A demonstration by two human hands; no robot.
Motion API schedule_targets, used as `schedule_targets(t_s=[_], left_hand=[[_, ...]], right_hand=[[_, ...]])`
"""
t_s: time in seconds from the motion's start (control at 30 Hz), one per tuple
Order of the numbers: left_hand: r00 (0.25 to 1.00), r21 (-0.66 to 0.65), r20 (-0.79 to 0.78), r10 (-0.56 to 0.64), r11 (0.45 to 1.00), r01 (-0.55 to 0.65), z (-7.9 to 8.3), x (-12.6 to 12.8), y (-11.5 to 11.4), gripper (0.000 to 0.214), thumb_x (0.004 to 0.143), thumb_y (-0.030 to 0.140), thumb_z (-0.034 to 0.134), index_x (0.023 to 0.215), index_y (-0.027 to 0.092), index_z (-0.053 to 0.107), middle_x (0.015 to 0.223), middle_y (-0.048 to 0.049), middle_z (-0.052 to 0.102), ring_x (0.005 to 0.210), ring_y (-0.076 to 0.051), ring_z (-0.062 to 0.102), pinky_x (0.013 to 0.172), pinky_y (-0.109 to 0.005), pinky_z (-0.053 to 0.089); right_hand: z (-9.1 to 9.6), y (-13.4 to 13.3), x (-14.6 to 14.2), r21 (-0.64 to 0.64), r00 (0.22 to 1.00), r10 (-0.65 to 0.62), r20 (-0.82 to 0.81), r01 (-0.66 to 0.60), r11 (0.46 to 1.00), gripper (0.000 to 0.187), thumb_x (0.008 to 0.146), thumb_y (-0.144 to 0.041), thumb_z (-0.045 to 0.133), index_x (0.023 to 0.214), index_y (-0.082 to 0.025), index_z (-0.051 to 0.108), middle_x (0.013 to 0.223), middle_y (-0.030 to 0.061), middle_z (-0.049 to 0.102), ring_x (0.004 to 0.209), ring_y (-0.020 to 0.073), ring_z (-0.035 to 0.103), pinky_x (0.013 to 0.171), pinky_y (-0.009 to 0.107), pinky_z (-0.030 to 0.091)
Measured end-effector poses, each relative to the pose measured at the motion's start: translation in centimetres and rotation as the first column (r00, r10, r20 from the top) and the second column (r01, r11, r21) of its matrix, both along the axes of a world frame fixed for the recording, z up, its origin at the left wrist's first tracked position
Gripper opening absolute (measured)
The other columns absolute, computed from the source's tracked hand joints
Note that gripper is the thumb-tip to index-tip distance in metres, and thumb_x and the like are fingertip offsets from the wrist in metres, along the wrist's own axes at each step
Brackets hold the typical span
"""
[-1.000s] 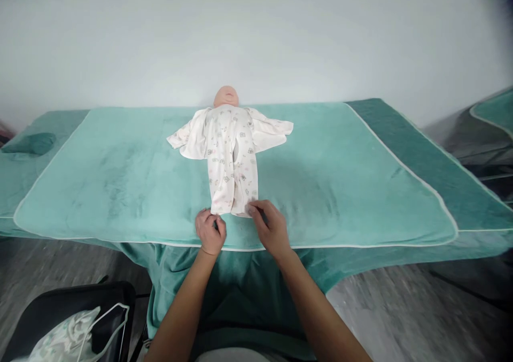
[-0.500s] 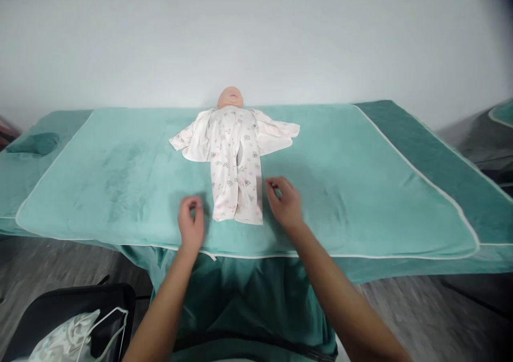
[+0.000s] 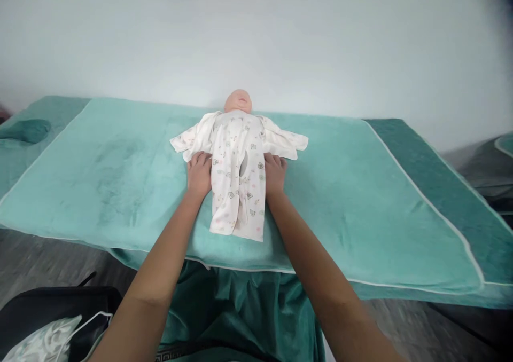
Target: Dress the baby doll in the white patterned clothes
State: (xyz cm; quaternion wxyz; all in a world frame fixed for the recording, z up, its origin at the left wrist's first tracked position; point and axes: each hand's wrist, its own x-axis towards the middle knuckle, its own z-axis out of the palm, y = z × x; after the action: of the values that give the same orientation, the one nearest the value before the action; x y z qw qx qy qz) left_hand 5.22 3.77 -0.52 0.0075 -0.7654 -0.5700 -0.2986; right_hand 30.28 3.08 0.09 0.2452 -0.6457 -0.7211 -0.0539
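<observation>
A baby doll (image 3: 238, 101) lies on its back on a light teal towel (image 3: 120, 180), head toward the wall. It wears a white printed sleepsuit (image 3: 238, 186) with sleeves spread out. My left hand (image 3: 199, 173) rests flat against the doll's left side at the waist, fingers stretched toward the sleeve. My right hand (image 3: 274, 173) lies flat against the other side in the same way. Both hands hold nothing and flank the torso.
The towel covers a darker teal table (image 3: 441, 164) set against a white wall. A folded dark teal cloth (image 3: 24, 130) lies far left. A black chair (image 3: 60, 311) with a patterned bag (image 3: 40, 343) stands at lower left. Grey floor lies below.
Both hands let go of the sleepsuit's feet, spread apart, then moved up along the legs to rest flat beside the doll's waist. The view moved closer.
</observation>
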Motion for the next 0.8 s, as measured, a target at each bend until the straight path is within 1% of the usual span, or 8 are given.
schedule_targets(t_s=[0.13, 0.23, 0.33, 0.43, 0.53, 0.63, 0.8], left_hand=[[0.999, 0.005, 0.025, -0.027, 1.000, 0.027, -0.43, -0.35, 0.00, 0.034, 0.100, 0.021, 0.050, 0.127, 0.027, 0.071, 0.138, -0.0084, 0.068, 0.142, -0.032, 0.045, 0.112, -0.051, 0.037], [0.998, 0.002, 0.008, -0.063, 0.998, 0.063, -0.69, -0.50, 0.07, 0.033, 0.098, 0.022, 0.054, 0.125, 0.027, 0.073, 0.139, -0.0083, 0.068, 0.142, -0.032, 0.045, 0.114, -0.051, 0.036], [0.997, -0.002, -0.008, -0.077, 0.997, 0.077, -0.69, -0.54, 0.00, 0.034, 0.097, 0.023, 0.055, 0.126, 0.028, 0.073, 0.141, -0.0083, 0.067, 0.143, -0.033, 0.044, 0.115, -0.052, 0.035], [0.997, -0.006, -0.024, -0.075, 0.997, 0.075, -0.46, -0.48, -0.20, 0.037, 0.097, 0.023, 0.055, 0.129, 0.028, 0.072, 0.145, -0.0098, 0.064, 0.143, -0.033, 0.043, 0.116, -0.052, 0.034], [0.996, -0.003, -0.038, -0.078, 0.997, 0.078, -0.20, -0.38, -0.38, 0.038, 0.098, 0.024, 0.053, 0.131, 0.027, 0.071, 0.148, -0.0108, 0.060, 0.143, -0.034, 0.043, 0.115, -0.052, 0.035], [0.996, -0.007, -0.041, -0.078, 0.997, 0.078, -0.05, -0.33, -0.45, 0.037, 0.097, 0.026, 0.054, 0.130, 0.028, 0.071, 0.152, -0.0104, 0.057, 0.142, -0.034, 0.043, 0.115, -0.052, 0.035], [0.997, -0.008, -0.046, -0.065, 0.998, 0.065, -0.08, -0.38, -0.35, 0.039, 0.098, 0.028, 0.053, 0.134, 0.027, 0.068, 0.154, -0.0117, 0.053, 0.142, -0.034, 0.044, 0.116, -0.051, 0.036]], right_hand=[[-0.06, -0.12, -0.20, -0.037, 0.999, -0.034, 0.010, 0.034, 0.999, 0.030, 0.102, -0.026, 0.044, 0.115, -0.018, 0.070, 0.110, 0.0136, 0.068, 0.106, 0.0295, 0.057, 0.104, 0.046, 0.032], [-0.07, -0.27, -0.36, -0.038, 0.998, -0.065, 0.009, 0.065, 0.997, 0.029, 0.102, -0.026, 0.044, 0.110, -0.017, 0.070, 0.109, 0.0148, 0.068, 0.103, 0.0297, 0.057, 0.102, 0.046, 0.033], [-0.10, -0.44, -0.26, -0.035, 1.000, -0.018, 0.016, 0.018, 0.999, 0.028, 0.100, -0.027, 0.045, 0.106, -0.019, 0.071, 0.107, 0.0142, 0.067, 0.102, 0.0304, 0.056, 0.098, 0.045, 0.034], [-0.10, -0.42, -0.02, -0.082, 0.999, 0.033, 0.020, -0.032, 0.996, 0.027, 0.100, -0.029, 0.046, 0.102, -0.021, 0.072, 0.109, 0.0138, 0.067, 0.105, 0.0309, 0.055, 0.093, 0.044, 0.036], [-0.17, -0.19, 0.12, -0.114, 0.999, 0.032, 0.012, -0.030, 0.993, 0.027, 0.100, -0.030, 0.046, 0.096, -0.020, 0.070, 0.107, 0.0137, 0.066, 0.102, 0.0307, 0.054, 0.089, 0.043, 0.036], [-0.32, 0.12, 0.10, -0.090, 1.000, 0.021, -0.004, -0.021, 0.996, 0.028, 0.101, -0.029, 0.044, 0.091, -0.020, 0.069, 0.102, 0.0133, 0.066, 0.099, 0.0301, 0.054, 0.087, 0.043, 0.036], [-0.18, 0.14, 0.09, -0.076, 0.998, 0.059, 0.002, -0.058, 0.995, 0.030, 0.102, -0.028, 0.039, 0.096, -0.019, 0.067, 0.106, 0.0143, 0.066, 0.102, 0.0307, 0.056, 0.087, 0.042, 0.037]])
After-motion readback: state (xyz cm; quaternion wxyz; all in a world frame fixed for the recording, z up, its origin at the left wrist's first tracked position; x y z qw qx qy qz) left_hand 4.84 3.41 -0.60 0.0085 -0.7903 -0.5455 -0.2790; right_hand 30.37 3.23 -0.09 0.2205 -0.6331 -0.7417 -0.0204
